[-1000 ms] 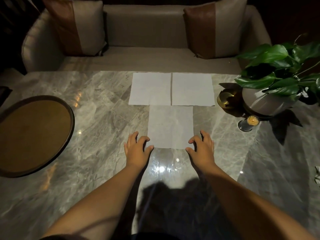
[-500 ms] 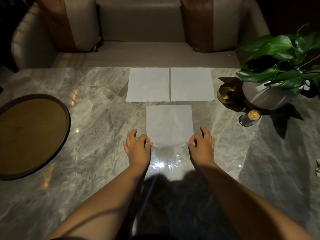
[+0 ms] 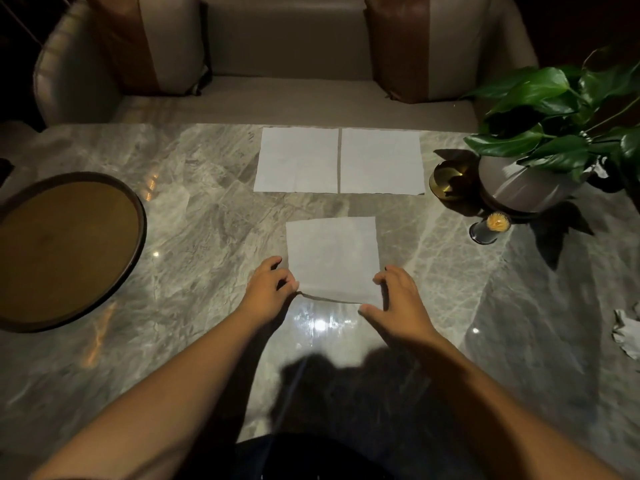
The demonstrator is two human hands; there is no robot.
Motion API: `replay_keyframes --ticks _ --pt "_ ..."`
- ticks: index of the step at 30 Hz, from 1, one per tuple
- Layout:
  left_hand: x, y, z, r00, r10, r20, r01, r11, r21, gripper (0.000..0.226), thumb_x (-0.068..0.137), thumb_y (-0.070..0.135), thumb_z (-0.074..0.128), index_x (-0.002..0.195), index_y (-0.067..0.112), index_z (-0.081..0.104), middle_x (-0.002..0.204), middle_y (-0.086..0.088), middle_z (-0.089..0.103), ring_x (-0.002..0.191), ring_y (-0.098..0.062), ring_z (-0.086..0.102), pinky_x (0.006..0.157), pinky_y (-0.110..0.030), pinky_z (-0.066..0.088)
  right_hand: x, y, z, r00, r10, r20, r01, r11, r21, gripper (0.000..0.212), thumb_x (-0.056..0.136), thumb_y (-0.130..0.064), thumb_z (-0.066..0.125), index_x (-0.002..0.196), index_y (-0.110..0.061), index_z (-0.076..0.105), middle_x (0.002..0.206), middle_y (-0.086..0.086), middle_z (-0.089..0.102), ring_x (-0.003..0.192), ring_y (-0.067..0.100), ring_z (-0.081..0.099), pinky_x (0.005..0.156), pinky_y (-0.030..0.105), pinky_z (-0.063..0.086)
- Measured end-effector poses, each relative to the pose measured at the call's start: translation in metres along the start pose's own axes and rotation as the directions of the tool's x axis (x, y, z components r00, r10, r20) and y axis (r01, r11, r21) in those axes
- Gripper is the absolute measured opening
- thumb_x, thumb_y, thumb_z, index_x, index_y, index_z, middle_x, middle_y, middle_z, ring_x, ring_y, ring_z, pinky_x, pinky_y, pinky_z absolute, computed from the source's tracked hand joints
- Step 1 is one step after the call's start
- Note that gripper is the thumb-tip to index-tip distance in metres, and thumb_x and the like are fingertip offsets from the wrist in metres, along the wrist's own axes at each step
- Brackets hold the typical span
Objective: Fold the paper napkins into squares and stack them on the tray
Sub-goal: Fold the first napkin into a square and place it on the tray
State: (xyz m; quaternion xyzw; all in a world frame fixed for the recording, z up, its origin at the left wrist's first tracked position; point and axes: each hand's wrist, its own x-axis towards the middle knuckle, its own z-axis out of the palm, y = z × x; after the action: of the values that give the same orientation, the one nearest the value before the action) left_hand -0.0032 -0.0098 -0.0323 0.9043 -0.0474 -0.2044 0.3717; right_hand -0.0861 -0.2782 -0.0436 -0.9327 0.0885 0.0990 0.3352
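A white paper napkin lies flat on the marble table in front of me. My left hand pinches its near left corner and my right hand pinches its near right corner. The near edge is lifted slightly off the table. Two more napkins lie side by side further back, the left napkin and the right napkin. A round brown tray sits at the left with nothing on it.
A potted plant stands at the right, with a brass dish and a small glass of toothpicks beside it. Crumpled paper lies at the right edge. A sofa with two cushions runs behind the table.
Both hands went from resting beside the napkin's near corners to pinching them. The near edge has come up off the table.
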Motion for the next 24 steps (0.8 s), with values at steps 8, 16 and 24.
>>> replay_keyframes --ticks 8,16,24 --pt "-0.022 0.015 -0.02 0.984 0.011 0.178 0.005 0.996 -0.091 0.023 0.096 0.012 0.06 0.074 0.006 0.061 0.107 -0.017 0.063 0.104 -0.029 0.06 0.078 -0.016 0.039 -0.014 -0.01 0.012 0.99 -0.122 -0.075 0.107 0.978 -0.18 0.061 0.079 -0.027 0.077 0.128 -0.029 0.041 0.148 -0.004 0.027 0.135 0.021 0.035 0.109 0.035 0.039" --pt "-0.034 0.0 -0.03 0.972 0.063 0.226 -0.02 0.982 -0.186 0.036 0.099 0.015 0.057 0.064 0.018 0.052 0.07 0.001 0.05 0.067 -0.012 0.047 0.071 -0.032 0.039 -0.006 -0.022 0.006 0.952 -0.273 -0.14 0.254 0.957 -0.137 0.008 0.093 -0.01 0.06 0.09 -0.016 0.064 0.119 -0.004 0.057 0.111 0.014 0.049 0.094 0.022 0.039" --pt "-0.036 -0.007 -0.027 0.987 0.015 0.163 0.034 0.956 -0.292 0.026 0.099 0.025 0.058 0.075 0.016 0.064 0.105 -0.016 0.069 0.097 -0.024 0.066 0.086 -0.027 0.048 -0.012 -0.04 0.004 0.973 -0.232 0.018 0.232 0.966 -0.116 0.061 0.082 -0.042 0.075 0.133 -0.017 0.051 0.144 0.003 0.047 0.135 0.021 0.04 0.111 0.036 0.039"
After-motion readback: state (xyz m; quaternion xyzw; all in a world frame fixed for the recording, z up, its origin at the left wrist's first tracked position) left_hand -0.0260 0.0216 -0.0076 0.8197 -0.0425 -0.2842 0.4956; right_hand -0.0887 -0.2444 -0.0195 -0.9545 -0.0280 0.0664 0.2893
